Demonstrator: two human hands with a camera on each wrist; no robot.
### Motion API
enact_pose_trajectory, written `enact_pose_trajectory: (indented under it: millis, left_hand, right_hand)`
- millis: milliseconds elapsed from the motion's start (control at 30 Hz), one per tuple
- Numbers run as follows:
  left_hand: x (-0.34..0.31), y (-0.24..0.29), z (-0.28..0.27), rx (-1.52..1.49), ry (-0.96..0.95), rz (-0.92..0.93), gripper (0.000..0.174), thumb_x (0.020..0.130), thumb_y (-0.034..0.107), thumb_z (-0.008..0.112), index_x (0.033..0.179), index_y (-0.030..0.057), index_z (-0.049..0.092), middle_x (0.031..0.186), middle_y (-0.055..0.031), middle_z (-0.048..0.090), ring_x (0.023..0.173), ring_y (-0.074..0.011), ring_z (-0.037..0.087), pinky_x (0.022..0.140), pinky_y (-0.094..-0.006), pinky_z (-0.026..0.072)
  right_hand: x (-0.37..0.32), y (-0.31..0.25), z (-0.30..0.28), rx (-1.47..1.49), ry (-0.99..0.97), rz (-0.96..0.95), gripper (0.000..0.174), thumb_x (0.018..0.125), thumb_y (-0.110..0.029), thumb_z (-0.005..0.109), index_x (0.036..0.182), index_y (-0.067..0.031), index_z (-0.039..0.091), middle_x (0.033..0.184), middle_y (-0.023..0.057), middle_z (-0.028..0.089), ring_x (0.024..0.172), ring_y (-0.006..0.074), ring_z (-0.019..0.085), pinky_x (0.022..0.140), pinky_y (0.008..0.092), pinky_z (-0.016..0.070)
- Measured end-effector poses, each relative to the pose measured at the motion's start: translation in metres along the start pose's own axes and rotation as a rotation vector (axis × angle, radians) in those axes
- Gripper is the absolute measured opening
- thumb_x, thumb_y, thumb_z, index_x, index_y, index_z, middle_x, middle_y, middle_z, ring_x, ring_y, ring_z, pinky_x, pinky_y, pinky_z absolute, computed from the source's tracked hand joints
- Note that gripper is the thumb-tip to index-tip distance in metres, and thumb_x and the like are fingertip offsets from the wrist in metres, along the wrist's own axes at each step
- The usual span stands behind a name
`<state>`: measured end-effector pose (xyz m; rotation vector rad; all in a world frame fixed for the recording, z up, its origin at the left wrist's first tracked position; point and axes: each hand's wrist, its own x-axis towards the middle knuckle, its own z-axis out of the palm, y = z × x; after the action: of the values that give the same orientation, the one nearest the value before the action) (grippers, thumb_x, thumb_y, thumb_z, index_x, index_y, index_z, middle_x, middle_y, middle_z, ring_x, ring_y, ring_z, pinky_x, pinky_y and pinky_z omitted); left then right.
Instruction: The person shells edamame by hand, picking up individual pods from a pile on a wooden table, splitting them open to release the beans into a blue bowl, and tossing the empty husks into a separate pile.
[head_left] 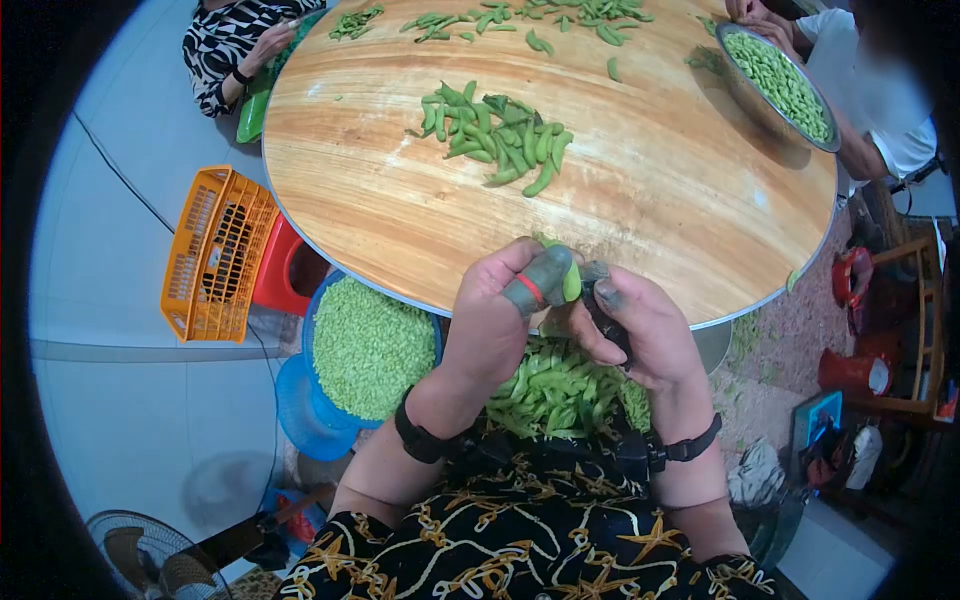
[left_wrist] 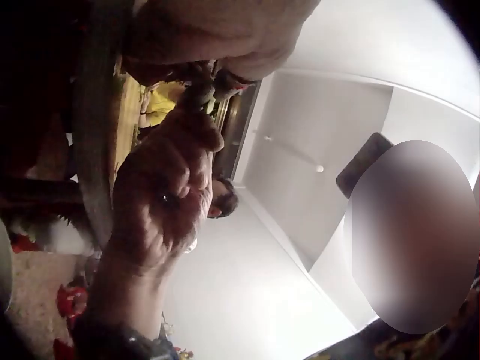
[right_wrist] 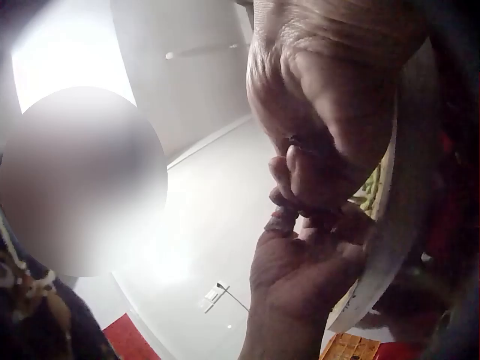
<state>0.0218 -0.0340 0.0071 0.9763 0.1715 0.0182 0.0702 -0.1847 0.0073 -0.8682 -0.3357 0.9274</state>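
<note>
My left hand (head_left: 488,310) pinches a green soybean pod (head_left: 572,282) over the table's near edge. A dark green cover with a red band sheathes its thumb. Close beside the pod, my right hand (head_left: 650,325) has bent fingers and a dark-stained thumb; whether it grips anything I cannot tell. Both wrist views show the left hand (left_wrist: 161,184) and right hand (right_wrist: 330,97) meeting at the fingertips, with the pod hidden. Below them, a heap of green pods (head_left: 560,390) lies at my lap. Another pile of pods (head_left: 505,135) sits on the round wooden table (head_left: 350,190).
A blue tub of shelled beans (head_left: 370,350) stands left of my arm, near an orange crate (head_left: 210,255) and red stool (head_left: 278,268). Across the table, a person's hand (head_left: 755,15) is beside a metal bowl of beans (head_left: 780,85). Another person (head_left: 240,50) sits far left.
</note>
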Motion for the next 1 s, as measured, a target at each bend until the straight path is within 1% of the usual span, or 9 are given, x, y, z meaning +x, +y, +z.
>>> enact_pose_trajectory:
  millis: [467,567,633,667,733,867,933,967,1000]
  left_hand:
    - [0.006,0.000,-0.009,0.131,0.008,-0.043,0.016,0.086,0.013,0.051,0.090,0.0000,0.059,0.075,-0.0048,0.060,0.067,-0.0105,0.056,0.063,-0.0210,0.0421]
    - [0.006,0.003,-0.004,0.475,0.070,0.100,0.016,0.084,0.015,0.053,0.090,-0.0002,0.058,0.079,-0.0058,0.060,0.072,-0.0118,0.057,0.065,-0.0218,0.0435]
    - [0.004,0.005,0.001,-0.016,-0.059,-0.005,0.011,0.084,0.012,0.056,0.079,0.0020,0.058,0.080,-0.0039,0.058,0.072,-0.0065,0.051,0.062,-0.0199,0.0392]
    - [0.004,0.004,0.000,-0.015,-0.059,-0.005,0.011,0.084,0.012,0.056,0.079,0.0020,0.058,0.080,-0.0039,0.058,0.072,-0.0065,0.051,0.062,-0.0199,0.0392]
    - [0.004,0.001,-0.004,-0.256,-0.215,-0.033,0.014,0.084,0.014,0.057,0.081,0.0011,0.058,0.083,-0.0049,0.059,0.074,-0.0075,0.053,0.062,-0.0200,0.0396]
    - [0.008,-0.003,-0.011,-0.217,-0.190,0.047,0.022,0.083,0.018,0.055,0.090,-0.0027,0.057,0.083,-0.0069,0.059,0.073,-0.0145,0.057,0.066,-0.0250,0.0461]
    - [0.005,0.003,-0.015,0.025,-0.057,-0.101,0.020,0.082,0.017,0.057,0.088,-0.0019,0.058,0.085,-0.0073,0.058,0.074,-0.0138,0.056,0.065,-0.0239,0.0455]
    - [0.005,0.003,-0.014,0.020,-0.055,-0.098,0.020,0.082,0.017,0.057,0.088,-0.0019,0.058,0.085,-0.0073,0.058,0.074,-0.0138,0.056,0.065,-0.0239,0.0455]
    - [0.005,0.003,-0.013,0.275,0.018,-0.027,0.017,0.082,0.015,0.058,0.085,-0.0018,0.059,0.085,-0.0076,0.058,0.075,-0.0134,0.055,0.065,-0.0229,0.0444]
  right_hand:
    - [0.004,0.006,-0.002,0.053,0.036,0.030,0.024,0.095,-0.021,0.039,0.094,-0.0006,0.051,0.063,0.0026,0.050,0.042,0.0033,0.037,0.039,0.0166,0.0280]
    - [0.004,0.003,0.003,0.174,0.024,0.046,0.023,0.095,-0.021,0.039,0.104,-0.0026,0.050,0.060,0.0015,0.047,0.042,0.0032,0.035,0.039,0.0167,0.0276]
    - [0.002,0.003,0.006,0.298,-0.007,0.086,0.023,0.096,-0.021,0.039,0.107,-0.0037,0.049,0.060,0.0008,0.046,0.041,0.0032,0.034,0.039,0.0166,0.0274]
    - [0.001,0.004,0.007,0.425,-0.036,0.125,0.024,0.096,-0.021,0.038,0.111,-0.0049,0.048,0.059,0.0002,0.045,0.041,0.0032,0.033,0.039,0.0166,0.0272]
    - [-0.001,0.005,0.008,0.418,-0.079,0.122,0.024,0.096,-0.022,0.039,0.109,-0.0044,0.048,0.059,0.0007,0.046,0.042,0.0032,0.034,0.039,0.0167,0.0272]
    - [-0.001,-0.003,0.005,0.158,-0.031,0.099,0.026,0.095,-0.026,0.040,0.099,-0.0027,0.050,0.062,0.0023,0.050,0.043,0.0037,0.036,0.040,0.0169,0.0277]
    - [0.001,-0.003,0.003,0.025,0.011,0.092,0.028,0.095,-0.027,0.040,0.095,-0.0021,0.051,0.063,0.0028,0.052,0.044,0.0040,0.037,0.040,0.0170,0.0279]
    - [0.001,0.001,0.000,-0.004,0.019,0.070,0.027,0.095,-0.026,0.039,0.092,-0.0022,0.052,0.063,0.0023,0.052,0.045,0.0042,0.038,0.041,0.0172,0.0284]
    - [0.002,0.003,0.000,-0.035,0.027,0.049,0.027,0.095,-0.025,0.039,0.088,-0.0023,0.053,0.062,0.0018,0.052,0.045,0.0045,0.039,0.042,0.0174,0.0288]
